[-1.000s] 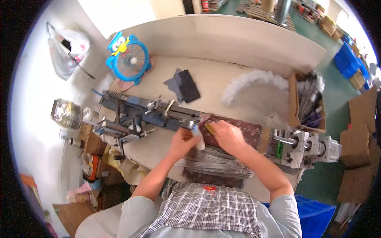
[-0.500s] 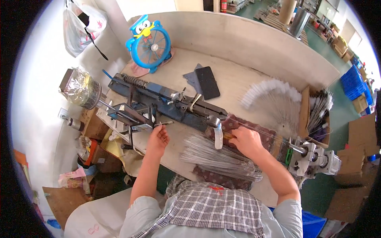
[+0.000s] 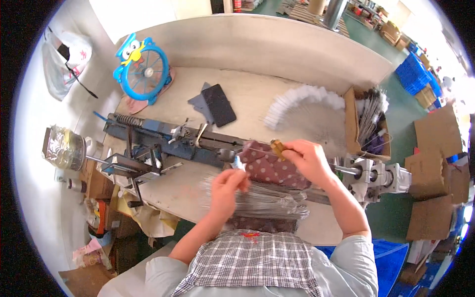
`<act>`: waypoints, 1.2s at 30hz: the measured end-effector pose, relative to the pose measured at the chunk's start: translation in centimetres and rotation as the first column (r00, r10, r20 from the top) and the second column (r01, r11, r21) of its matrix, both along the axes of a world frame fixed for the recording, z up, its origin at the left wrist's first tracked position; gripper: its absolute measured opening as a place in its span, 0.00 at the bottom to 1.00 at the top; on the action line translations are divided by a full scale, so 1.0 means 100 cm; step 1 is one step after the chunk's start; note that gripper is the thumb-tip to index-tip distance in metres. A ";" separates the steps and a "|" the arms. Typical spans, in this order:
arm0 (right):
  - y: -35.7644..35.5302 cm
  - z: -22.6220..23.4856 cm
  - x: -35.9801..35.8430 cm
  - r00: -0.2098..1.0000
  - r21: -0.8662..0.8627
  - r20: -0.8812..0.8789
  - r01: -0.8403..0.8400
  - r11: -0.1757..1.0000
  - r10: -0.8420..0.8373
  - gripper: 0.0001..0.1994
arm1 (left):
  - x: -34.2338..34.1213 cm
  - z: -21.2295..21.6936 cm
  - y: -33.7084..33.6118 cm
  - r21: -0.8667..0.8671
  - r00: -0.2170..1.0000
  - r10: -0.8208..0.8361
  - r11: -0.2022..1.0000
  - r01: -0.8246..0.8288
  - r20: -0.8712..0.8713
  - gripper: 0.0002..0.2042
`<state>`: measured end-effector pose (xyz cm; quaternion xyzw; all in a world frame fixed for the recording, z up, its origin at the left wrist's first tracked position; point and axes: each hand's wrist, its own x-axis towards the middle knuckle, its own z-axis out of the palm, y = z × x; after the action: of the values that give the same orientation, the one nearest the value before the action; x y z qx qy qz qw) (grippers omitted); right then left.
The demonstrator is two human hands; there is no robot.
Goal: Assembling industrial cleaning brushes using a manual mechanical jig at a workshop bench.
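My left hand (image 3: 225,192) is closed at the lower end of a pale, wrapped lever handle (image 3: 238,162), which hangs from the right end of a long blue metal bench machine (image 3: 173,144). A brass-coloured block (image 3: 278,148) is pinched in my right hand (image 3: 308,159), above a polka-dot cloth (image 3: 269,168). Thin wire runs from about the block toward the machine's end. Below both hands lies a bundle of thin metal wires (image 3: 267,200). Part of the handle is hidden by my left fingers.
White-tipped wire brushes (image 3: 304,101) fan out at the back right, beside a cardboard box (image 3: 352,121) of more wires. A motor-like shaft unit (image 3: 376,175) stands at the right edge. Behind the machine are a dark phone (image 3: 219,105) and a blue toy-shaped fan (image 3: 144,72).
My left hand has moved right, from the crank frame to the lever handle. My right hand has lifted the brass-coloured block off the cloth area. The whole view has shifted.
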<state>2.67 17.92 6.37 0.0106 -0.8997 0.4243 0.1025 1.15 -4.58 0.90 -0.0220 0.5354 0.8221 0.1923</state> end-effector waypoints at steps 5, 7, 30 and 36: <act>0.011 0.003 0.015 1.000 0.011 0.005 0.005 1.000 -0.005 0.09 | -0.009 -0.008 0.058 0.010 0.990 -0.125 0.992 0.126 -0.065 0.08; 0.015 0.005 0.020 0.999 0.013 -0.014 0.036 0.999 -0.035 0.09 | -0.010 -0.011 0.066 -0.017 0.986 -0.145 0.989 0.144 -0.083 0.08; -0.024 -0.004 -0.029 0.978 0.201 -0.164 -0.092 0.975 0.126 0.07 | -0.017 0.003 0.047 0.145 0.989 -0.024 0.989 0.003 0.146 0.09; -0.025 -0.007 -0.034 0.990 -0.131 0.077 -0.104 0.986 0.115 0.09 | -0.017 0.008 0.042 0.002 0.992 -0.071 0.997 0.072 0.108 0.16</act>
<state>-0.74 15.45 5.69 0.0356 -0.8726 0.4854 0.0414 -0.51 -0.35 1.68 -0.0474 0.5255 0.8118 0.2503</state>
